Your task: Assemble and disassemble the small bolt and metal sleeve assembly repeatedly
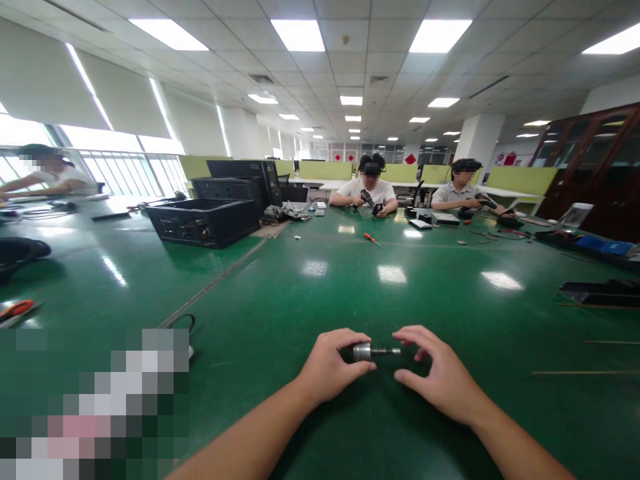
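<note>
Gripping the metal cylinder (363, 351) in your left hand (325, 367): thumb on the near side, fingers on the far side, closed to its width. Its left end is hidden in the grip. A thin shaft (383, 351) sticks out right, dark and ridged mid-length (thread or spring, can't tell), bright at the tip. Your right hand (443, 373) is just right of it, fingers curled, thumb well parted from them, nothing held. Tip sits at the mouth of that gap, no contact visible. Part lies left-to-right over the near side of the green table (260, 300); can't tell if it touches the top.

Handling: looks like metal, so likely stiff, dense for its size, weight biased left. Barrel looks smooth and shiny, probably slick. Best hold: full finger pads across the cylinder. Right side, pinch the bright tip lightly, in line with the axis. Ridges should give more bite, but could flex if it's a spring. Side load on the thin shaft is the likely weak point.
</note>
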